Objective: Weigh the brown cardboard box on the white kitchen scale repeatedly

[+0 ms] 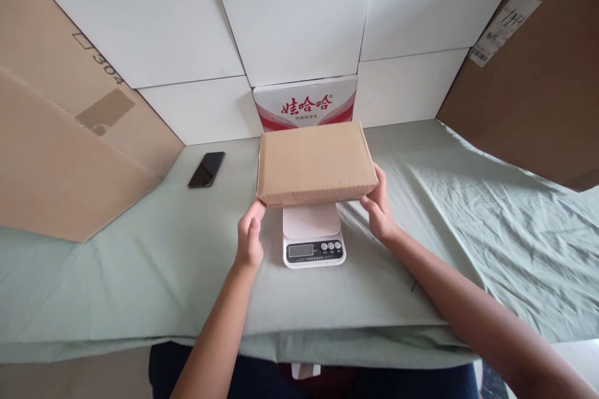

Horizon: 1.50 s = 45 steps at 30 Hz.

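i see a brown cardboard box (316, 163) in the middle of the frame, sitting over a small white scale (313, 235). my left hand (249, 238) grips the box at its lower left corner, and my right hand (378, 207) grips its right edge. the box lies between both hands. a black phone (206, 169) lies to the left on the green tabletop (116, 274).
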### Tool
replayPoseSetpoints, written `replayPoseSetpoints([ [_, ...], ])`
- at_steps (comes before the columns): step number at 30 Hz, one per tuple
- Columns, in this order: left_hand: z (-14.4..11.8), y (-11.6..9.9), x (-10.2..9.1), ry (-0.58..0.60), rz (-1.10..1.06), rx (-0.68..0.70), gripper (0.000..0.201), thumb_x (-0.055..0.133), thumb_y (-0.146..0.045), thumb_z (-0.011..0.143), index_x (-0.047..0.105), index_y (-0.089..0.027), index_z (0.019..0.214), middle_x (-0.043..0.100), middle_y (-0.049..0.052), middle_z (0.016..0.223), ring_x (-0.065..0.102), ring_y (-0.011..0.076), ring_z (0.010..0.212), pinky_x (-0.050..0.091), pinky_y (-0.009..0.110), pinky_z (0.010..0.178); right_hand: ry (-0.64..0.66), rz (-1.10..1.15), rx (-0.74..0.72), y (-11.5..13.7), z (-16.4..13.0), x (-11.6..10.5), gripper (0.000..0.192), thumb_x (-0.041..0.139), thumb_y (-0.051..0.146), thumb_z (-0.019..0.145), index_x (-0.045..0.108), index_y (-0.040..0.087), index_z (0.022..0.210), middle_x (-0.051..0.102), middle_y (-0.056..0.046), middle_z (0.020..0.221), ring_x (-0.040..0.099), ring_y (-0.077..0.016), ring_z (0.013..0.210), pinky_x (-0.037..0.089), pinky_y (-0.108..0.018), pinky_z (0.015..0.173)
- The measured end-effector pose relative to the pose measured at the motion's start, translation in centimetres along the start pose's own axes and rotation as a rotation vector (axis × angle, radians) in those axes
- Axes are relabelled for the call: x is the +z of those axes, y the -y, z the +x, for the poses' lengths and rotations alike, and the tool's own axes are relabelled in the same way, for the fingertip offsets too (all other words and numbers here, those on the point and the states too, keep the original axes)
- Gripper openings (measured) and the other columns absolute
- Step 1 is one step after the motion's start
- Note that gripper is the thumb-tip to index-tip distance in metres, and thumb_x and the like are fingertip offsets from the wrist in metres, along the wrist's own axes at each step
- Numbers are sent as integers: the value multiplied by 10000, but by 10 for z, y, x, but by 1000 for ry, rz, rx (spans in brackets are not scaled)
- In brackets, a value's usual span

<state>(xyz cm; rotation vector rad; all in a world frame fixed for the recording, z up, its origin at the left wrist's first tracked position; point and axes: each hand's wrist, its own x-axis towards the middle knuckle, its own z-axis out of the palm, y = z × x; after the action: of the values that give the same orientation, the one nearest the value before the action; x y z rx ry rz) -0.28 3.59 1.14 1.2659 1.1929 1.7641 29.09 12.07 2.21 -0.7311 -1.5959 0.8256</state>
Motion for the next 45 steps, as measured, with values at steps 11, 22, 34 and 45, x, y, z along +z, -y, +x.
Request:
replayPoseSetpoints([
  [11, -51, -8, -15, -71, 39, -42, 855, 559, -830, 855, 752, -155, 1343, 706, 217, 1429, 540, 452, 1475, 434, 615, 1230, 13, -7, 90, 13, -45, 1, 668, 543, 625, 969, 340, 418, 1570, 450, -56, 1620, 416, -392, 1500, 385, -675, 1234],
  [22, -45, -18, -16, -125, 18, -3, 820, 544, -797, 897, 686, -208, 1449, 617, 169, 1561, 468, 406, 1543, 353, 569, 1293, -82, -9, 89, 18, -38, 0, 653, 540, 667, 950, 394, 461, 1551, 469, -33, 1618, 442, -398, 1496, 398, -675, 1217],
  [34, -39, -21, -16, -125, -45, -1, 802, 532, -792, 908, 672, -235, 1468, 579, 139, 1604, 490, 376, 1534, 349, 526, 1296, -93, 69, 139, 9, -35, -2, 663, 541, 680, 947, 439, 429, 1552, 495, -33, 1622, 444, -389, 1507, 337, -680, 1262],
  [45, -44, -14, -15, -136, -24, -120, 848, 603, -843, 814, 773, -170, 1302, 701, 207, 1442, 510, 434, 1505, 389, 602, 1251, -46, 78, 52, 17, -39, 4, 635, 496, 658, 993, 429, 425, 1579, 472, -2, 1680, 428, -356, 1566, 396, -607, 1270],
])
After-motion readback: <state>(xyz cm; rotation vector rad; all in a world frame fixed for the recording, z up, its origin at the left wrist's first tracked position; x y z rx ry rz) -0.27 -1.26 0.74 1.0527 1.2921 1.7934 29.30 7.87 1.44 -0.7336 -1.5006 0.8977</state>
